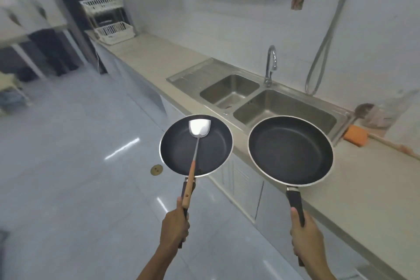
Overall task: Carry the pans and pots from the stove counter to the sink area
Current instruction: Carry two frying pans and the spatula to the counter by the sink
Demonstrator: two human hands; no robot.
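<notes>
The left hand [174, 226] gripped the small pan [196, 145] by its handle, fingers closed, a metal spatula [197, 134] lying in it, out over the floor. The right hand [305, 237] clasped the large pan [290, 150] above the tabletop's [354, 191] front edge, beside the sink [281, 107].

Black pans [290, 151]; silver spatula [199, 128]; orange sponge [355, 135]; steel-grey sink [261, 85].
</notes>
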